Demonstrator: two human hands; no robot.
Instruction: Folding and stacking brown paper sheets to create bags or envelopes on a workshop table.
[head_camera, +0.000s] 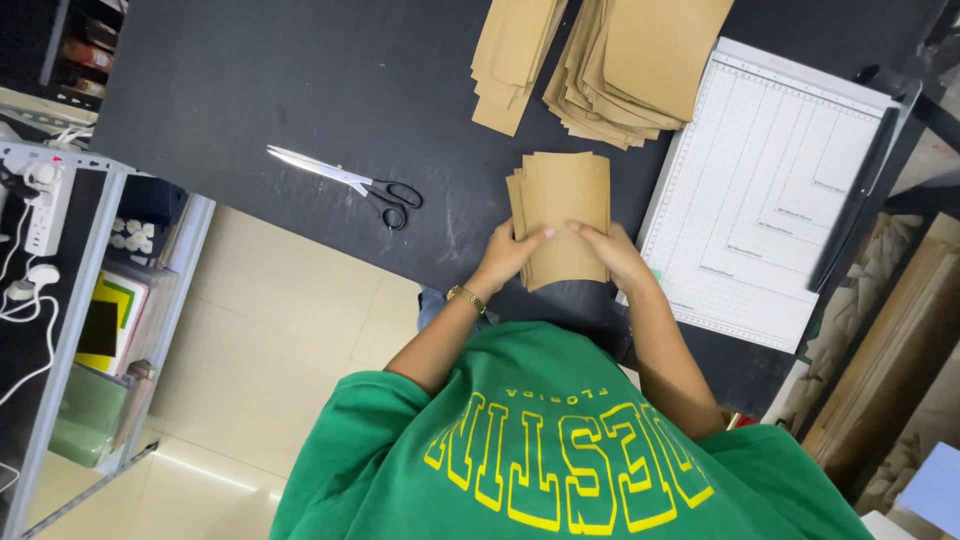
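Observation:
A small stack of brown paper sheets (562, 195) lies near the front edge of a black table (300, 90). My left hand (510, 256), with a gold watch on its wrist, grips the stack's lower left corner. My right hand (612, 254) grips its lower right corner. The thumbs lie on top of the sheets. The stack's near end is partly hidden under my hands.
Scissors (350, 181) with black handles lie closed to the left. A white gridded paper cutter (770, 180) sits to the right. Two larger piles of brown sheets (630, 70) rest at the far edge. A metal shelf with a power strip (45, 205) stands at the left.

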